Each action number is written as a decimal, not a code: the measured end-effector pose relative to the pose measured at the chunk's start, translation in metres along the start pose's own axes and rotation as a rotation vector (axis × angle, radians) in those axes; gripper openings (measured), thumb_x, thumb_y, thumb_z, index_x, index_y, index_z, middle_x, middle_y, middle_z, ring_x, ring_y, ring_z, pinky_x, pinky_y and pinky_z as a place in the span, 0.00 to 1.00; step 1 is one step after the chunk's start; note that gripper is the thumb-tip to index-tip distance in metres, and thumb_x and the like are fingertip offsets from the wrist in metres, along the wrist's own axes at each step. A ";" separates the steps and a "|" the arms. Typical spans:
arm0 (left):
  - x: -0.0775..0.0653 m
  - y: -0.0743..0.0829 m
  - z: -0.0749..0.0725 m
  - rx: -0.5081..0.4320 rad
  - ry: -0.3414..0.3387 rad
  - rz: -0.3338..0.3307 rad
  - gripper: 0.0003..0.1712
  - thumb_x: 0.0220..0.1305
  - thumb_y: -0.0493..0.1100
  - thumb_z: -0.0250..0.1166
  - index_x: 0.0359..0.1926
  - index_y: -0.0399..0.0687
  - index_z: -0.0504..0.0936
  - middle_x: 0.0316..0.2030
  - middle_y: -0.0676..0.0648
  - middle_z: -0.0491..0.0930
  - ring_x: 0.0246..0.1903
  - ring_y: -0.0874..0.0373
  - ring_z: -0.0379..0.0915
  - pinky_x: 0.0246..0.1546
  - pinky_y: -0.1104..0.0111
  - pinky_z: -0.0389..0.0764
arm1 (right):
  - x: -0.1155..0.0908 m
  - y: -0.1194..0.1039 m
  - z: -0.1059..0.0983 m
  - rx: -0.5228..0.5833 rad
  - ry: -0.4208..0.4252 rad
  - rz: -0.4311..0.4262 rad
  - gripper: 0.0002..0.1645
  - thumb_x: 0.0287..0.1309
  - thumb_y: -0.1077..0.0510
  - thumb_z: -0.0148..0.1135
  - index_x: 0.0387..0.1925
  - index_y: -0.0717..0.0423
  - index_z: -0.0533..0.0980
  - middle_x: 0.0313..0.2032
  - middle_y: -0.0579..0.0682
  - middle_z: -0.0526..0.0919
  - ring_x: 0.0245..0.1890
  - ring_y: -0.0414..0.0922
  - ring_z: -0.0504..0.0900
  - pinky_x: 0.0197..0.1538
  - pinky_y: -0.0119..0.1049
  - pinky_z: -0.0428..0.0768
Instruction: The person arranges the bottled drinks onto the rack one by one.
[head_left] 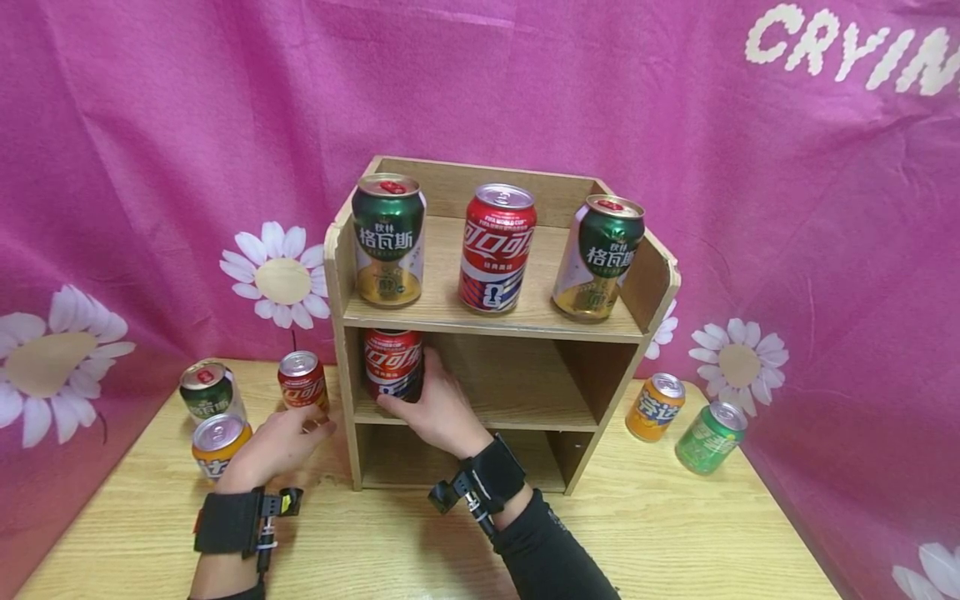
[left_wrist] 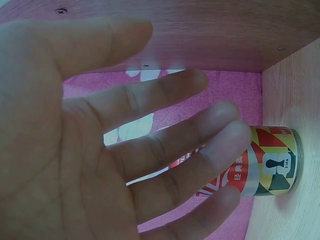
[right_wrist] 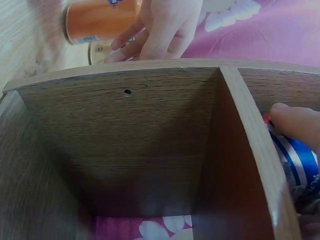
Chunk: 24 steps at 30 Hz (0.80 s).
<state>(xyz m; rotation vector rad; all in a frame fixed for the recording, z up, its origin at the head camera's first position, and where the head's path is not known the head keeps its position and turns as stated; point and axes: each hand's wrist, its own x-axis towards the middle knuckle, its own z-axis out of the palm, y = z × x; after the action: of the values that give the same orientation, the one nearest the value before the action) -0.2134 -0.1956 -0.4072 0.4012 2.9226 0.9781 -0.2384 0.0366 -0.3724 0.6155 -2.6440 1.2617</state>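
A red cola can (head_left: 393, 362) stands upright at the left end of the middle shelf of a wooden rack (head_left: 495, 329). My right hand (head_left: 442, 404) holds this can, thumb across its lower front and fingers along its right side. In the right wrist view, the thumb (right_wrist: 295, 122) lies against the can's blue-striped part (right_wrist: 300, 162). My left hand (head_left: 281, 446) is left of the rack, just in front of another red cola can (head_left: 303, 383) on the table. Its fingers are spread and loosely extended in the left wrist view, partly covering that can (left_wrist: 272, 160).
On the top shelf stand a green-gold can (head_left: 388, 242), a red cola can (head_left: 498, 250) and another green-gold can (head_left: 600, 258). Beside my left hand are a green-gold can (head_left: 212, 392) and an orange can (head_left: 221, 446). Right of the rack stand an orange can (head_left: 655, 408) and a green can (head_left: 711, 437).
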 end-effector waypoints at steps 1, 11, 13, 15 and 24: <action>0.000 0.000 0.000 -0.001 0.000 -0.003 0.17 0.67 0.44 0.56 0.49 0.35 0.77 0.43 0.38 0.80 0.46 0.40 0.75 0.44 0.47 0.74 | 0.000 0.000 0.000 -0.002 0.000 0.000 0.46 0.52 0.47 0.69 0.65 0.56 0.56 0.54 0.54 0.72 0.53 0.47 0.74 0.55 0.41 0.73; 0.000 0.002 -0.002 -0.016 -0.012 -0.002 0.17 0.68 0.45 0.56 0.48 0.35 0.77 0.42 0.38 0.80 0.44 0.41 0.76 0.43 0.48 0.74 | -0.001 -0.001 0.001 -0.008 -0.002 0.000 0.46 0.51 0.45 0.69 0.64 0.55 0.56 0.55 0.53 0.71 0.54 0.46 0.73 0.56 0.42 0.72; 0.000 0.001 -0.001 -0.017 -0.015 -0.006 0.18 0.68 0.45 0.56 0.48 0.35 0.77 0.42 0.38 0.80 0.44 0.42 0.76 0.43 0.48 0.74 | -0.001 -0.001 0.000 -0.008 0.000 -0.002 0.46 0.51 0.45 0.69 0.64 0.55 0.56 0.55 0.53 0.71 0.54 0.46 0.73 0.57 0.42 0.72; 0.001 0.000 -0.001 -0.016 -0.015 -0.006 0.17 0.68 0.45 0.56 0.48 0.35 0.77 0.41 0.38 0.80 0.43 0.42 0.76 0.42 0.48 0.75 | -0.001 -0.001 0.000 0.002 0.000 -0.009 0.47 0.51 0.45 0.69 0.65 0.55 0.56 0.55 0.53 0.71 0.54 0.46 0.73 0.57 0.41 0.72; 0.002 0.000 0.003 -0.018 -0.016 0.020 0.14 0.66 0.43 0.57 0.45 0.35 0.79 0.38 0.40 0.81 0.40 0.46 0.77 0.41 0.50 0.76 | -0.014 0.004 -0.023 -0.069 -0.032 -0.061 0.45 0.55 0.44 0.65 0.67 0.60 0.58 0.60 0.57 0.69 0.60 0.49 0.69 0.61 0.43 0.68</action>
<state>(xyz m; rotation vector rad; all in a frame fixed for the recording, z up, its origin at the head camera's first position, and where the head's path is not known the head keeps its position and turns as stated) -0.2150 -0.1932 -0.4089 0.4363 2.8993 0.9980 -0.2283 0.0613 -0.3648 0.7053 -2.6602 1.1482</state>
